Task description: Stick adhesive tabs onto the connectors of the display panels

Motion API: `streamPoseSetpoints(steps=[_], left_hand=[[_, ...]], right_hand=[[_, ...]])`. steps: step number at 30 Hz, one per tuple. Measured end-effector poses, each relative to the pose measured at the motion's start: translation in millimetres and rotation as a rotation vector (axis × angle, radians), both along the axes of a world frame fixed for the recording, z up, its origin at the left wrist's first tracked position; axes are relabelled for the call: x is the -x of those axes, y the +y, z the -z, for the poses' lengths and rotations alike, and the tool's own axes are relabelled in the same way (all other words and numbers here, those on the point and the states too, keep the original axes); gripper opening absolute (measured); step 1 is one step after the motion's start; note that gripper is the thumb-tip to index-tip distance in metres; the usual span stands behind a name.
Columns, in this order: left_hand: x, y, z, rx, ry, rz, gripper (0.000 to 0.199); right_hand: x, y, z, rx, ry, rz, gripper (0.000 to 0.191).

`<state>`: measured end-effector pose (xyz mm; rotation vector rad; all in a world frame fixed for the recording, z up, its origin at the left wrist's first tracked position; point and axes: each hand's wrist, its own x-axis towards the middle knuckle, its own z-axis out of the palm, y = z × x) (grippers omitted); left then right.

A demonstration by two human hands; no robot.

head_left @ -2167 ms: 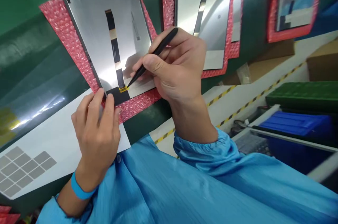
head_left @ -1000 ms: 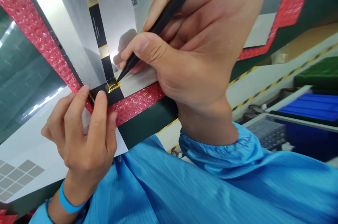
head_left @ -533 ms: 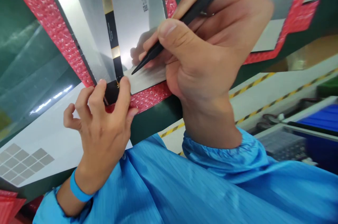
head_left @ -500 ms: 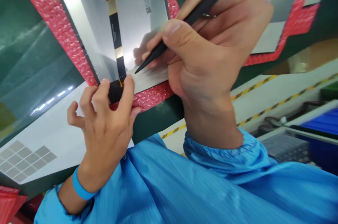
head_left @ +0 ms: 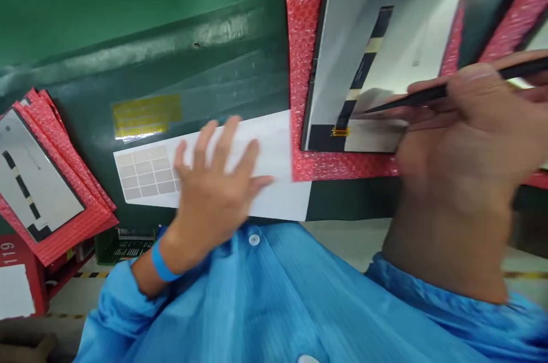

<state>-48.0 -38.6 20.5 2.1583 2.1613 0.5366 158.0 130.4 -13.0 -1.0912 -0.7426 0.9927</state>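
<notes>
Left hand (head_left: 216, 183) splayed over white sheet (head_left: 280, 163), fingers fanned toward far side, grip holding nothing. Right hand (head_left: 475, 117), extended from near right, pinches black tool (head_left: 422, 96), tip leftward over silver panel (head_left: 409, 43). Panel lies on pink bubble wrap (head_left: 338, 166), right of left hand.

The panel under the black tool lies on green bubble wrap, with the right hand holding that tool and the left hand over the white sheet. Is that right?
Not quite: the head view shows red bubble wrap under that panel, not green. The right hand does hold the black tool, and the left hand is over the white sheet.
</notes>
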Motion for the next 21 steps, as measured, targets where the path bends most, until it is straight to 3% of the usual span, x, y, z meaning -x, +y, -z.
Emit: streamPoseSetpoints(steps=[2, 4, 6, 8, 14, 21], left_hand=[[41.0, -24.1, 0.8, 0.009, -0.071, -0.034, 0.049], [71.5, -42.5, 8.7, 0.046, -0.081, -0.092, 0.064], [85.7, -52.7, 18.8, 0.075, -0.06, -0.122, 0.072], [86.9, -55.9, 26.1, 0.08, -0.05, -0.123, 0.074], [77.6, -52.6, 26.8, 0.086, -0.084, -0.114, 0.078], [78.2, -51.8, 25.8, 0.084, -0.067, -0.1, 0.076]], right_hand=[[28.8, -20.0, -12.3, -0.134, -0.085, -0.167, 0.023], [62.4, -45.3, -21.4, -0.107, -0.184, -0.374, 0.023], [93.4, -68.5, -24.8, -0.022, -0.238, -0.623, 0.025], [115.6, -83.5, -21.9, 0.006, -0.241, -0.773, 0.029], [128.8, -86.3, -4.8, -0.006, -0.325, -0.825, 0.032], [127.8, -79.8, -7.1, 0.053, -0.339, -0.884, 0.034]])
